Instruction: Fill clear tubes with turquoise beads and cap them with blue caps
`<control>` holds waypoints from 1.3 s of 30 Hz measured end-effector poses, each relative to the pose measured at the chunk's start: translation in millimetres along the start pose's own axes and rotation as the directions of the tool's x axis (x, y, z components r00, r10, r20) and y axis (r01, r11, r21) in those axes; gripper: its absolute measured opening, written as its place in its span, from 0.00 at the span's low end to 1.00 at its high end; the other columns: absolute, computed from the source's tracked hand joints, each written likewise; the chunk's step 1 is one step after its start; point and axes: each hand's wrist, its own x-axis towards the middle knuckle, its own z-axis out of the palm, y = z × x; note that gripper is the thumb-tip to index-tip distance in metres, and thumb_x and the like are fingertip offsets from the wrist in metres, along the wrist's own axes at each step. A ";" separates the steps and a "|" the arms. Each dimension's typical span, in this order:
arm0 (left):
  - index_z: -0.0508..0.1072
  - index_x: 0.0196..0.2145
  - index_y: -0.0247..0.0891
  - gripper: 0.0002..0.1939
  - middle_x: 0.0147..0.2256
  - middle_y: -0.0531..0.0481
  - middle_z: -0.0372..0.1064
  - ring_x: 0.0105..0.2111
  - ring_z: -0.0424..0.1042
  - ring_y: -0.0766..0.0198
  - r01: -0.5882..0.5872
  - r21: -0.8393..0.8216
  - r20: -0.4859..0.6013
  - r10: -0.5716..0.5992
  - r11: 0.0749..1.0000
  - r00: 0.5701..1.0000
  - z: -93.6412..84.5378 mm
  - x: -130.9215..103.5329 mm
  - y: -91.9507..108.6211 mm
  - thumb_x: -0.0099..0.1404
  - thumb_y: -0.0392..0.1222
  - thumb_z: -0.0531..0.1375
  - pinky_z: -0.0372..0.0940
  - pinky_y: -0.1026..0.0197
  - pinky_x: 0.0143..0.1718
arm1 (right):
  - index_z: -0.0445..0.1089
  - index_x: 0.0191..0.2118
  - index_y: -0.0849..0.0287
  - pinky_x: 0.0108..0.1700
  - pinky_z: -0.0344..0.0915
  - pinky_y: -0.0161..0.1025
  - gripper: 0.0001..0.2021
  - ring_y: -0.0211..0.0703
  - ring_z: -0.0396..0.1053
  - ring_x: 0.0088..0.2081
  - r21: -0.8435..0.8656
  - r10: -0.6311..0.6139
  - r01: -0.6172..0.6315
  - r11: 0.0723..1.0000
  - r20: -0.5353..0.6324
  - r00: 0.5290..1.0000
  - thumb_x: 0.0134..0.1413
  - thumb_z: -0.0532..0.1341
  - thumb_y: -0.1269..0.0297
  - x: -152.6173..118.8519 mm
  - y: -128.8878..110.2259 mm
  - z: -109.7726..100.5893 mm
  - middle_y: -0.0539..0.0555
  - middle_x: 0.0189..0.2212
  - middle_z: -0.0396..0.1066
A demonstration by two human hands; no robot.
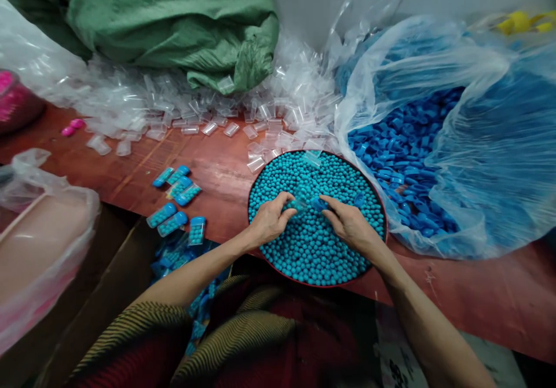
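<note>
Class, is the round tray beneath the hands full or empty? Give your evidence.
Full: blue beads spread right across the round tray, close up to its rim, with no bare bottom showing. Their depth is hidden.

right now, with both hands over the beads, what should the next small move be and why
Probably ease the right hand inward to bring its blue cap to the clear container in the left hand: the two pieces look close together over the beads, and the filled containers at the left are blue-capped.
</note>
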 end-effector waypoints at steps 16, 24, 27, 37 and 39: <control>0.60 0.58 0.36 0.27 0.27 0.54 0.62 0.20 0.62 0.71 0.115 -0.516 0.058 -0.099 0.849 0.993 21.3 -8.3 18.0 0.62 0.42 0.53 0.61 0.68 0.19 | 0.73 0.43 0.58 0.32 0.65 0.35 0.13 0.38 0.68 0.26 0.408 0.148 -0.071 0.910 -0.162 0.976 0.59 0.54 0.61 -5.0 -21.1 10.6 0.49 0.23 0.71; 0.57 0.61 0.35 0.31 0.22 0.58 0.61 0.20 0.61 0.71 0.150 -0.557 0.129 -0.094 0.817 0.987 23.3 -11.1 15.0 0.60 0.39 0.55 0.60 0.67 0.22 | 0.75 0.42 0.57 0.31 0.64 0.34 0.12 0.37 0.68 0.25 0.433 0.132 -0.074 0.898 -0.105 0.986 0.59 0.55 0.61 -6.9 -19.4 10.8 0.48 0.22 0.70; 0.56 0.61 0.36 0.32 0.22 0.58 0.61 0.21 0.61 0.71 0.114 -0.555 0.101 -0.070 0.824 0.992 23.7 -12.6 18.0 0.59 0.38 0.56 0.61 0.67 0.25 | 0.75 0.41 0.58 0.29 0.64 0.33 0.12 0.36 0.68 0.23 0.458 0.138 -0.067 0.887 -0.124 0.983 0.58 0.56 0.61 -8.5 -18.8 12.3 0.48 0.21 0.70; 0.64 0.53 0.37 0.23 0.24 0.57 0.61 0.19 0.58 0.74 0.105 -0.537 0.060 -0.087 0.837 0.994 26.5 -15.9 22.2 0.60 0.38 0.55 0.58 0.68 0.22 | 0.75 0.42 0.58 0.32 0.67 0.35 0.11 0.39 0.72 0.28 0.267 -0.085 0.134 0.954 -0.189 0.978 0.58 0.56 0.66 -14.6 -18.4 13.5 0.51 0.28 0.76; 0.65 0.52 0.37 0.21 0.26 0.57 0.62 0.19 0.57 0.75 0.122 -0.547 0.060 -0.106 0.828 0.993 29.4 -16.8 22.2 0.60 0.39 0.55 0.57 0.69 0.21 | 0.75 0.42 0.58 0.31 0.68 0.35 0.12 0.38 0.71 0.26 0.236 -0.106 0.159 0.959 -0.221 0.969 0.59 0.55 0.66 -16.6 -19.4 18.3 0.52 0.27 0.75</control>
